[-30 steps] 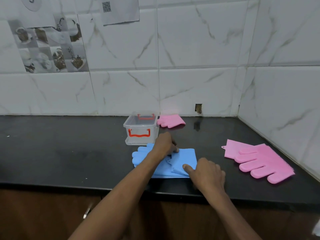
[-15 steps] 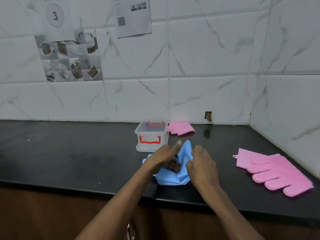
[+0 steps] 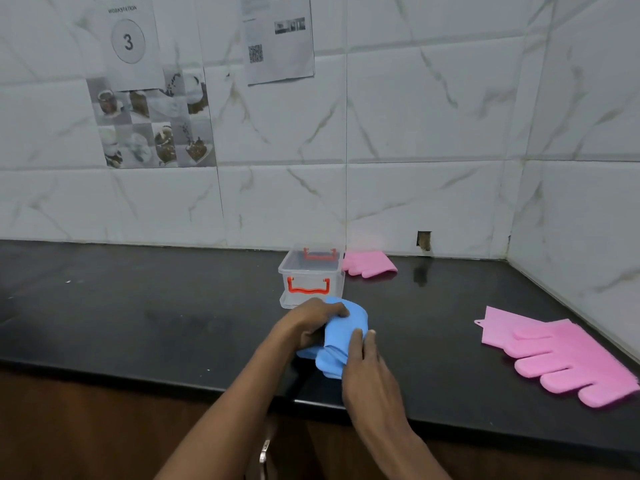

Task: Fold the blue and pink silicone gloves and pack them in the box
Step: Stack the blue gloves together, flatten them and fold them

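The blue silicone glove (image 3: 341, 336) is bunched into a folded bundle at the front middle of the black counter. My left hand (image 3: 311, 325) grips its left side, fingers curled over the top. My right hand (image 3: 367, 367) presses against its right side, fingers wrapped on it. Just behind the bundle stands the small clear plastic box (image 3: 311, 268) with red handles, open on top. One pink glove (image 3: 568, 356) lies flat at the right, fingers toward me. A second pink glove (image 3: 369, 264) lies behind the box by the wall.
The black counter (image 3: 156, 306) runs left to right and ends at a tiled wall corner on the right. A wooden cabinet front with a metal handle (image 3: 265, 452) sits below the counter edge. Paper sheets hang on the back wall.
The blue glove lay flat a second ago; both hands have gathered it up into a compact folded bundle. The view has also tilted upward.
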Demonstrator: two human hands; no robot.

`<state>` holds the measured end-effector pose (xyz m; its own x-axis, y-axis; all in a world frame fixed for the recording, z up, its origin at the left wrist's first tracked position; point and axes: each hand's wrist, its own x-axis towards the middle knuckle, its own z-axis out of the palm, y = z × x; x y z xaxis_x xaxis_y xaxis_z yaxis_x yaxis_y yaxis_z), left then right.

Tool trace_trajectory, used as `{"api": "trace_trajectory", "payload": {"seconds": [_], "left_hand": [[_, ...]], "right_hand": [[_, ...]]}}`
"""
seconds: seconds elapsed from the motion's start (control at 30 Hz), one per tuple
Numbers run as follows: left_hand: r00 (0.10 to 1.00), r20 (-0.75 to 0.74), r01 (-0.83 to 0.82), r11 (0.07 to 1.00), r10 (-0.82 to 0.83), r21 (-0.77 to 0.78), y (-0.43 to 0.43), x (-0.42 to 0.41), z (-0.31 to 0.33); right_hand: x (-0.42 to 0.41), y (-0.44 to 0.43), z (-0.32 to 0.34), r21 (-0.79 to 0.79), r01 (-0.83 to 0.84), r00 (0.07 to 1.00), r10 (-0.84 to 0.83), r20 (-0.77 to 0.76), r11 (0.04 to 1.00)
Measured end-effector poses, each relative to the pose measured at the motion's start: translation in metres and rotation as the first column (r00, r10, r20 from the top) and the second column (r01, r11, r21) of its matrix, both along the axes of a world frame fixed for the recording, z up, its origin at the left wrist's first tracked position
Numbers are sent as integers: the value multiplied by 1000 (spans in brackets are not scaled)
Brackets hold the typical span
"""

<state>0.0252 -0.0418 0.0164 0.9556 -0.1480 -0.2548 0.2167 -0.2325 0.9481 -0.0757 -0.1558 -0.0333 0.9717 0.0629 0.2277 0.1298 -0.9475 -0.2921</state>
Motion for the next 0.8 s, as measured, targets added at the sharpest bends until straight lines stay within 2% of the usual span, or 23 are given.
{"api": "trace_trajectory", "payload": {"seconds": [0.03,0.07,0.1,0.17,0.2,0.3,0.57,0.63,0.7,0.77,0.8], "left_hand": [[989,150,-46,973,12,224,-2,2,3],[953,300,-108,904,-23,414,-3,2,7],[916,393,-157,824,-85,544,-2,3,11],[892,424,-182,733,-157,656,4,5,12],[900,397,-150,731,-177,666,9,6,9],[931,335,-63,841,-145,537,24,7,-6],[956,294,-116,927,7,357,38,12,-16],[923,383,-197,888,26,416,30,11,-16],[815,579,-358,801,18,480,16,5,-23],[658,749,-547,634,-79,547,6,-4,-33],[617,774,-595,562,-140,575,5,-7,-38]], "right_hand": [[0,0,0,-8,-8,1000,8,-6,1000],[1,-1,1,-11,-12,1000,12,-8,1000],[2,-1,1,-12,-16,1000,16,-9,1000],[4,0,1,-16,-27,999,26,-31,1000],[5,0,0,-28,-39,998,37,-50,999],[11,1,1,-84,-108,993,105,-48,991],[19,0,-10,-222,-350,931,365,26,910],[19,-7,-13,-220,-366,926,378,17,905],[19,-11,-11,-195,-374,924,381,-2,907],[18,-11,-8,-164,-378,924,382,-11,911],[17,-10,-8,-148,-378,924,381,-9,914]]}}
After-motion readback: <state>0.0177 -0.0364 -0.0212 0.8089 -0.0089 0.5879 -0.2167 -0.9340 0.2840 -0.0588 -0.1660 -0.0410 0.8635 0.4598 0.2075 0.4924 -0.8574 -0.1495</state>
